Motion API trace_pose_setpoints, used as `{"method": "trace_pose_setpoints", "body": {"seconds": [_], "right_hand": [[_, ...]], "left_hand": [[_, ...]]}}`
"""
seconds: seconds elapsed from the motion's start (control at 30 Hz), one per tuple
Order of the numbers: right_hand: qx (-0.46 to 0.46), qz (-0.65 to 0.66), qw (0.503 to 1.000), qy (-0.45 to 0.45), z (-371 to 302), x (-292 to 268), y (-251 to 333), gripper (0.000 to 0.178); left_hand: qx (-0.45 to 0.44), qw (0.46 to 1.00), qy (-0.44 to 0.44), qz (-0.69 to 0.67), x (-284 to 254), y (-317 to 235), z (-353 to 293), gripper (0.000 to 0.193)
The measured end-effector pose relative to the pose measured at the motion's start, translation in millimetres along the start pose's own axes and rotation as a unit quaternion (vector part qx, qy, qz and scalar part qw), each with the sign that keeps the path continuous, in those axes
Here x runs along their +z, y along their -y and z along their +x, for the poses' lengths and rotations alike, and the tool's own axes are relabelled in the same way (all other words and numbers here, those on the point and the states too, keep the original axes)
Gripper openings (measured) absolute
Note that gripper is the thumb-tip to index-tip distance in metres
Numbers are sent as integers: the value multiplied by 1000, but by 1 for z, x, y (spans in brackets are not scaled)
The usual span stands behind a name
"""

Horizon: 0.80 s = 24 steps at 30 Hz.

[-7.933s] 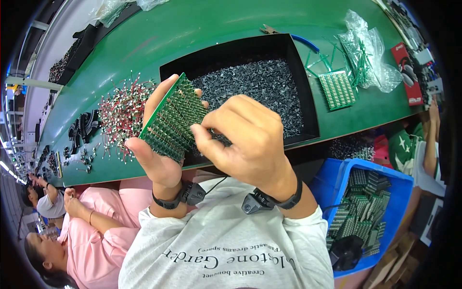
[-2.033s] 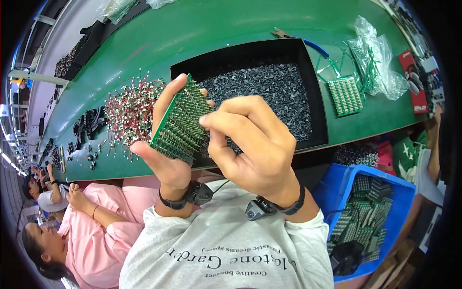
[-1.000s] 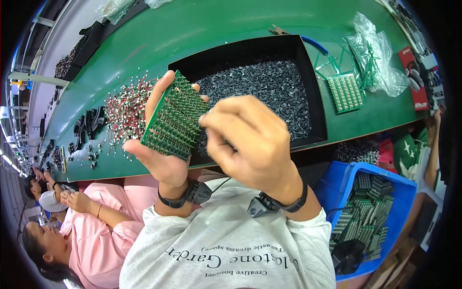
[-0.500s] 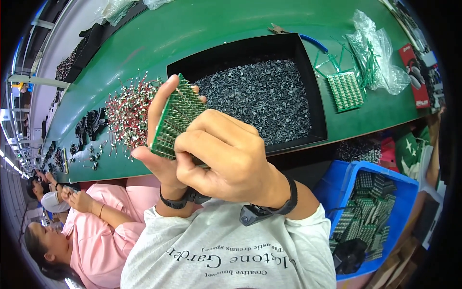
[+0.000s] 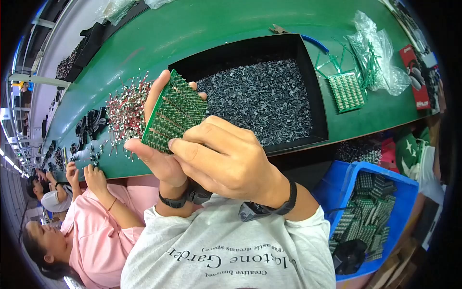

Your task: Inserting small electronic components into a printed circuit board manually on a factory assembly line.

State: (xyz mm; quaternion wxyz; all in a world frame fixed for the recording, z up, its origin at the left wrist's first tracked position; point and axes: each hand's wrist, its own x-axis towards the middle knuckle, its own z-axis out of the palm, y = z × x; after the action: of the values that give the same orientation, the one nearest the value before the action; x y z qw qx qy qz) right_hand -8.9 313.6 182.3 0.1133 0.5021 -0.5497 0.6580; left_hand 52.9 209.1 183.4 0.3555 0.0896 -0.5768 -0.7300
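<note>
My left hand (image 5: 161, 166) grips a green circuit board panel (image 5: 178, 113) by its edges, thumb at the near corner and fingers behind the far side. Rows of small pins or solder points cover the face turned toward me. My right hand (image 5: 231, 156) is closed, its fingertips pressed at the panel's near edge. Whatever lies between those fingers is hidden. Beneath and beyond the hands, a black tray (image 5: 315, 91) holds a thick layer of tiny dark parts (image 5: 260, 103). Left of the panel is a heap of red-and-white wired pieces (image 5: 127, 113).
Pliers (image 5: 279, 30), another board panel (image 5: 346, 91), green strips and a clear plastic bag (image 5: 380, 62) lie at the right of the green table (image 5: 207, 26). A blue bin (image 5: 402, 192) of board panels stands low right. A co-worker in pink (image 5: 106, 231) sits left.
The panel has tilted so more of its face shows. My right fingertips have shifted slightly left and down along it. The co-worker's hands have moved apart and up.
</note>
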Motion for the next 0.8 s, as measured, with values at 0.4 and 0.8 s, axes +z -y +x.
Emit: {"method": "trace_pose_setpoints", "body": {"seconds": [0.4, 0.8], "right_hand": [[3, 30, 1000, 7, -1, 0, -2, 24], [35, -85, 995, 32, 1, -17, -7, 23]], "left_hand": [[-14, 999, 3, 48, 3, 0, -2, 122], [6, 999, 25, -39, -7, 1, 3, 117]]}}
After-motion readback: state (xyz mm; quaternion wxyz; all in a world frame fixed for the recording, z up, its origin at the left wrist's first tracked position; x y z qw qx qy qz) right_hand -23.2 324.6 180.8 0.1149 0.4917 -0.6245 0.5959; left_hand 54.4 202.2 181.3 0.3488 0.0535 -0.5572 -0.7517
